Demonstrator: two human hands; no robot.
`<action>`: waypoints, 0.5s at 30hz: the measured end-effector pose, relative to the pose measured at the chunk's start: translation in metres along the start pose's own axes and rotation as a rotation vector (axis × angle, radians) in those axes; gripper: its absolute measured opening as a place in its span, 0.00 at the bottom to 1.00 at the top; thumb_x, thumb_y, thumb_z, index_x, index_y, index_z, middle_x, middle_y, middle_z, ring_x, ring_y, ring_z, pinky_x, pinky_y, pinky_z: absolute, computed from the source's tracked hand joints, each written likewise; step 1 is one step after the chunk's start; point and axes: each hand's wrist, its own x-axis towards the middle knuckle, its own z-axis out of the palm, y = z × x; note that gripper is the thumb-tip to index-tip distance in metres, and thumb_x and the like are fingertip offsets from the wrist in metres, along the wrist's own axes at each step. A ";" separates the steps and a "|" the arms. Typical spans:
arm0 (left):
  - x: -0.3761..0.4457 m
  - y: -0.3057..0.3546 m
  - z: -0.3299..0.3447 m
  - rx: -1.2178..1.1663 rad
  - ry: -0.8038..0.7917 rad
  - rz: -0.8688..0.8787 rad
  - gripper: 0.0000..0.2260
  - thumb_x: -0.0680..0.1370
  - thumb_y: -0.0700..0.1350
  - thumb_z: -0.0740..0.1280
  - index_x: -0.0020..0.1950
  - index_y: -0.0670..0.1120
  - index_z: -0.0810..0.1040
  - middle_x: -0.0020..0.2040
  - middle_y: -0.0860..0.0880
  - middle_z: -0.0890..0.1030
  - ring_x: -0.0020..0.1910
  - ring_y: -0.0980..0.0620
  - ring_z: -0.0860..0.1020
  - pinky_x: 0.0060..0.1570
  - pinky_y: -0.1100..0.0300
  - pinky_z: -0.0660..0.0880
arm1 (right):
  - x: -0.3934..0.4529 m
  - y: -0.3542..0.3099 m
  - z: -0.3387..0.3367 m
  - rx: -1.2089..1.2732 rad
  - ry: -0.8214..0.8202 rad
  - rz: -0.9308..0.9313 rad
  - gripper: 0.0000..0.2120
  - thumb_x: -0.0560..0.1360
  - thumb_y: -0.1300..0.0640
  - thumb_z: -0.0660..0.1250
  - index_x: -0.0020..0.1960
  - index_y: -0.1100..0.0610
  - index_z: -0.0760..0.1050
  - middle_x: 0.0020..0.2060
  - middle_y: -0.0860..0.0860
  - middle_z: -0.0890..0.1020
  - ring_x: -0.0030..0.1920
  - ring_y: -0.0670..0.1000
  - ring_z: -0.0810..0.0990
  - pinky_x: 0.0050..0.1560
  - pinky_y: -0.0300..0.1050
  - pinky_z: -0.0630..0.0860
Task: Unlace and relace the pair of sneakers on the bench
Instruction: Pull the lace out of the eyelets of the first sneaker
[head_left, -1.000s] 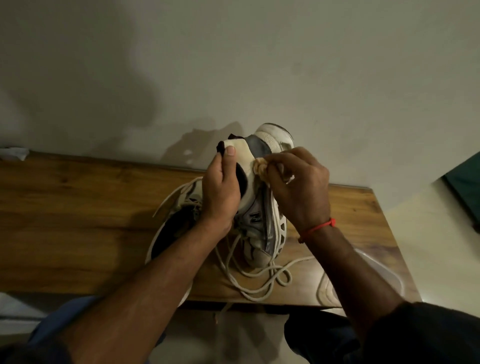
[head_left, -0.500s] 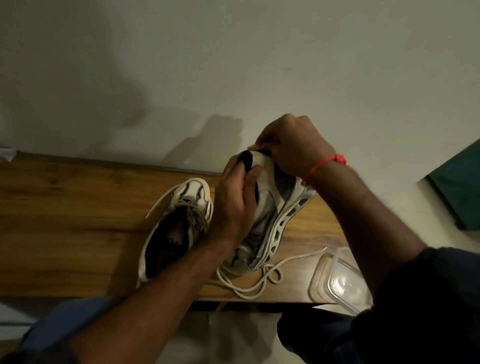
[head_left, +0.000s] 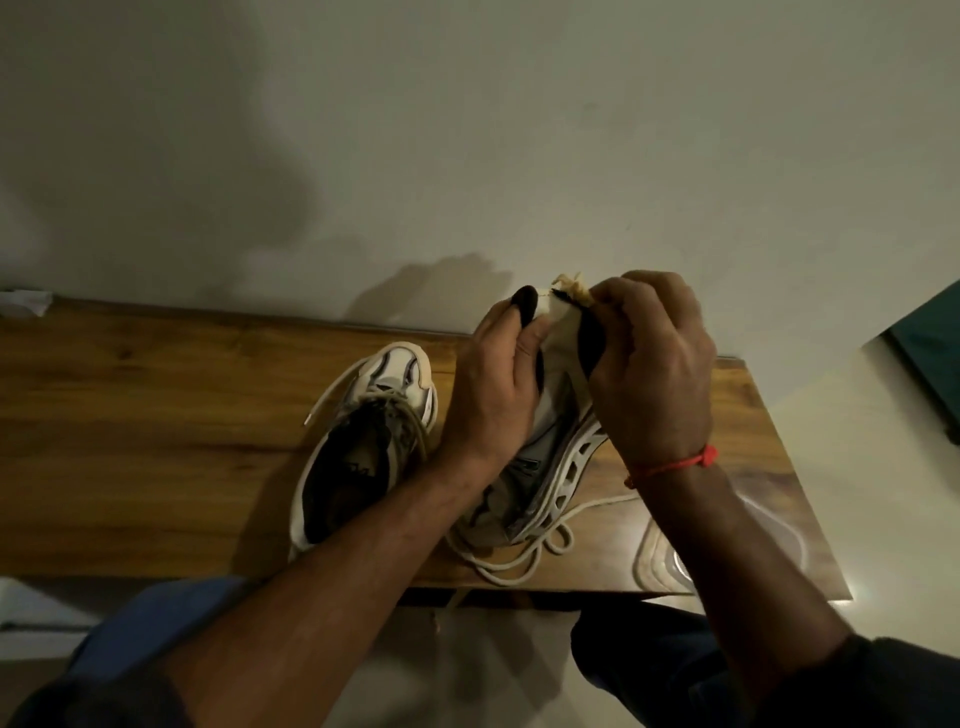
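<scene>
Right hand (head_left: 652, 364): fingers curled, pinching the frayed tan bit at the heel top of the held sneaker.
Left hand (head_left: 493, 384): thumb and fingers grip the dark-lined collar from the other side.
Held sneaker: white-and-grey mesh sneaker with cut-out sole (head_left: 545, 467), upended, toe down on surface, heel up between both hands.
Lace: off-white cord (head_left: 519, 564), loose, coiled at toe.
Second sneaker: white, dark-lined (head_left: 363, 441), flat just beside, laces loosened but in the eyelets.
Surface: brown wooden bench top (head_left: 156, 426).

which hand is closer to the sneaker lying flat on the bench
Left. The left hand grips the upright sneaker right beside the flat sneaker; the right hand is on that upright sneaker's far side.
</scene>
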 end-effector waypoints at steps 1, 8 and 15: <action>0.001 -0.003 -0.001 0.011 0.012 -0.027 0.10 0.86 0.44 0.59 0.51 0.42 0.76 0.41 0.53 0.75 0.37 0.61 0.73 0.36 0.71 0.68 | -0.005 0.002 0.001 0.015 -0.018 0.011 0.16 0.79 0.54 0.60 0.51 0.65 0.79 0.48 0.60 0.79 0.47 0.56 0.78 0.46 0.44 0.75; 0.024 -0.040 -0.033 -0.173 0.187 -0.550 0.14 0.83 0.60 0.59 0.54 0.54 0.79 0.53 0.48 0.84 0.55 0.49 0.82 0.61 0.44 0.78 | -0.057 0.005 0.025 0.161 -0.644 -0.007 0.05 0.77 0.60 0.69 0.50 0.58 0.82 0.47 0.51 0.79 0.44 0.49 0.78 0.42 0.46 0.79; 0.015 -0.036 -0.035 -0.361 -0.017 -0.693 0.14 0.83 0.57 0.64 0.62 0.51 0.81 0.56 0.51 0.86 0.58 0.51 0.83 0.62 0.47 0.78 | -0.058 0.014 0.024 0.194 -0.814 -0.054 0.07 0.77 0.55 0.69 0.54 0.55 0.82 0.49 0.47 0.79 0.46 0.44 0.77 0.45 0.37 0.79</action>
